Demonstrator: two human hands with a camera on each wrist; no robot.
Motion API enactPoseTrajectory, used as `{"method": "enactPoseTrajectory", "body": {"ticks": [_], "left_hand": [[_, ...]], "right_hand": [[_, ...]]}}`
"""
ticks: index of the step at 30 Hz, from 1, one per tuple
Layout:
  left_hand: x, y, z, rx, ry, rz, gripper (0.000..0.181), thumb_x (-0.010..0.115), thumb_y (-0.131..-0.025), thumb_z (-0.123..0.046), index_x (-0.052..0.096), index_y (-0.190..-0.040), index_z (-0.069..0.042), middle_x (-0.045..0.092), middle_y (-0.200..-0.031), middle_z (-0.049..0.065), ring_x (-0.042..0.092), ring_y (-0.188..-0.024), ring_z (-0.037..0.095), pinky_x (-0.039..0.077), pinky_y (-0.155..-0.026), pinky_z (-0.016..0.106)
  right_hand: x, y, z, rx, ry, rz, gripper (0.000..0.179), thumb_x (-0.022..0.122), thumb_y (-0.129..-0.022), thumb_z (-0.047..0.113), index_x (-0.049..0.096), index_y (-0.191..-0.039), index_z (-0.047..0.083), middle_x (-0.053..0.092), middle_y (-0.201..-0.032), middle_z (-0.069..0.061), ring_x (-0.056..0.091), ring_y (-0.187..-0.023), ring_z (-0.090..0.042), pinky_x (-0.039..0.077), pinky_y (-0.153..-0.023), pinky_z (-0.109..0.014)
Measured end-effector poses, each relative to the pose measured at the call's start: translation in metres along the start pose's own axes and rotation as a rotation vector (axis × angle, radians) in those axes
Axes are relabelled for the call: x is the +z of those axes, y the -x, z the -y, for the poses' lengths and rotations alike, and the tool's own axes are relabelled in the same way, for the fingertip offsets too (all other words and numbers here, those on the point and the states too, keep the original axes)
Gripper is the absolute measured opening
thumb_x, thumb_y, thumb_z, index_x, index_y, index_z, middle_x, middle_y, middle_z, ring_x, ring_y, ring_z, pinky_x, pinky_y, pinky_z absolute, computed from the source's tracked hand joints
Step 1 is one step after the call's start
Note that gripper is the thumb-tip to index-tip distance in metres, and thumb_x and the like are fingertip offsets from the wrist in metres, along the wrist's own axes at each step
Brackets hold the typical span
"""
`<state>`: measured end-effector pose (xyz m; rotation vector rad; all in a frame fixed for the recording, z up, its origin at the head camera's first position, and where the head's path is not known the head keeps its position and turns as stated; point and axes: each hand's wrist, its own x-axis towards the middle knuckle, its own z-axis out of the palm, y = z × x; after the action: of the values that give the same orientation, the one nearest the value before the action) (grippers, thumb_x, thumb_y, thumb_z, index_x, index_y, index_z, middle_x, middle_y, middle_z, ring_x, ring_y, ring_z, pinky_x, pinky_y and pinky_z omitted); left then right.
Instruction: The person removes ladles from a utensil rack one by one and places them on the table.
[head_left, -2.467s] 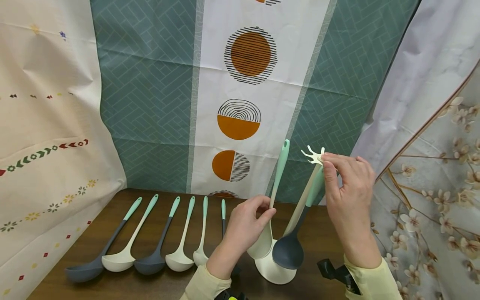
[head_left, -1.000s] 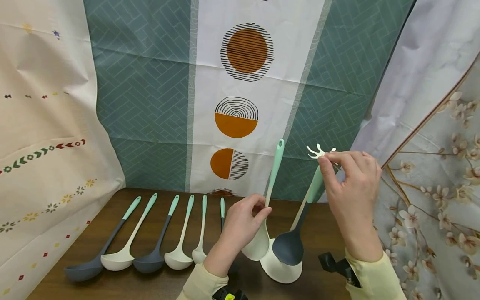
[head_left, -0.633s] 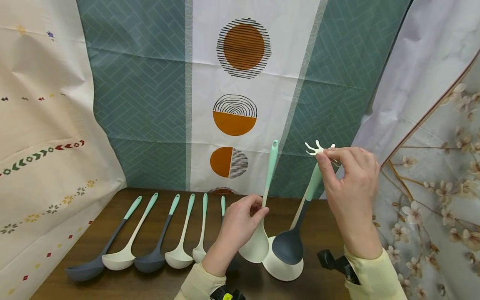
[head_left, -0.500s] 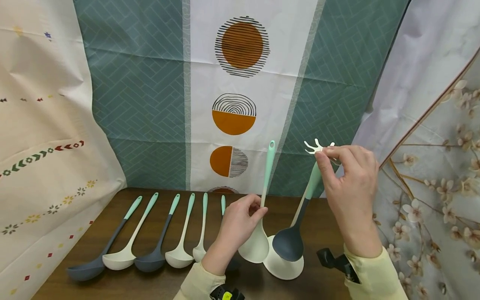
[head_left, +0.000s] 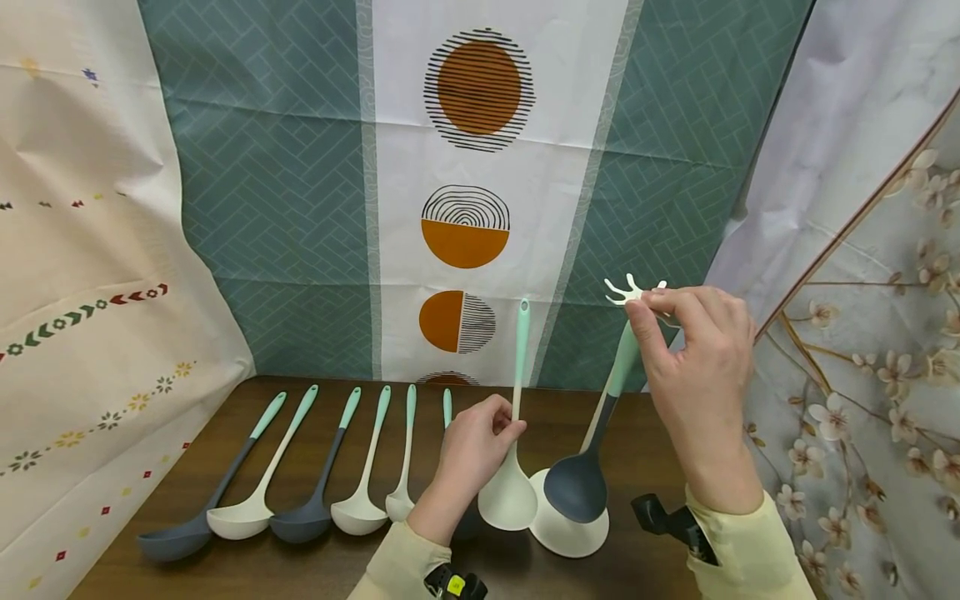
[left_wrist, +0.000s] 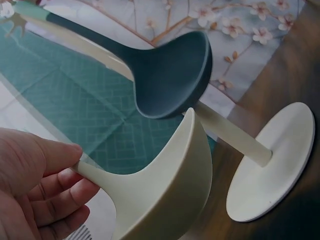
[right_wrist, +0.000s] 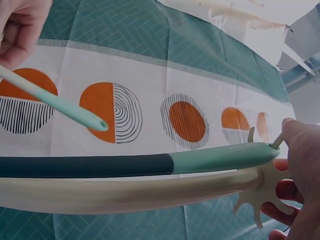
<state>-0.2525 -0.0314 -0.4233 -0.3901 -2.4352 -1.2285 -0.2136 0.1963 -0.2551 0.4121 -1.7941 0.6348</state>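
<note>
My left hand (head_left: 476,442) pinches a cream ladle (head_left: 508,498) by its shaft. Its bowl hangs down and its mint handle end points up. In the head view the bowl overlaps the left edge of the round base of a cream utensil stand (head_left: 566,535). My right hand (head_left: 697,358) pinches the clawlike hooks at the stand's top. From one hook hangs a dark grey ladle (head_left: 576,490) with a mint grip, its hole over the hook tip at my thumb in the right wrist view. The stand's pole is partly hidden behind it.
Left on the brown table (head_left: 600,579) lies a row of grey and cream ladles, from a grey ladle (head_left: 176,542) to one partly hidden by my left arm. A teal and white cloth (head_left: 300,208) hangs behind. Flowered cloth (head_left: 862,467) closes off the right side.
My left hand has shifted left with the cream ladle, which now stands more upright and further from the stand's pole. My right hand keeps pinching the hooks. The view has shifted slightly.
</note>
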Motion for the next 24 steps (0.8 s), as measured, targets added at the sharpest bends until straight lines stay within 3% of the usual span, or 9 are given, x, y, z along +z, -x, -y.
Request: {"method": "enactPoseTrajectory", "body": {"ticks": [11,19,24], "left_hand": [[0.013,-0.001,0.020,-0.064,-0.047,0.024,0.015,0.089,-0.096,-0.021,0.075,-0.097,-0.016,0.067,-0.079,-0.009,0.060,-0.071,0.011,0.050,-0.064,0.033],[0.017,-0.001,0.035,-0.106,-0.082,0.048,0.018,0.089,-0.095,-0.022,0.072,-0.093,-0.018,0.064,-0.076,-0.010,0.058,-0.070,0.012,0.049,-0.064,0.035],[0.020,-0.003,0.042,-0.115,-0.088,0.076,0.021,0.090,-0.095,-0.021,0.070,-0.090,-0.017,0.062,-0.074,-0.008,0.056,-0.067,0.013,0.048,-0.062,0.034]], "right_hand": [[0.001,0.000,0.000,-0.001,0.000,-0.001,0.029,0.081,-0.103,0.034,0.082,-0.107,0.005,0.076,-0.107,-0.013,0.058,-0.111,-0.044,0.038,-0.102,-0.051],[0.000,0.001,-0.001,-0.005,0.021,0.023,0.057,0.066,-0.108,0.058,0.082,-0.108,0.003,0.075,-0.108,-0.016,0.057,-0.111,-0.046,0.037,-0.101,-0.053],[0.002,0.000,-0.001,-0.002,0.005,-0.005,0.056,0.068,-0.107,0.058,0.082,-0.107,0.004,0.075,-0.106,-0.016,0.058,-0.111,-0.045,0.037,-0.102,-0.055]]}}
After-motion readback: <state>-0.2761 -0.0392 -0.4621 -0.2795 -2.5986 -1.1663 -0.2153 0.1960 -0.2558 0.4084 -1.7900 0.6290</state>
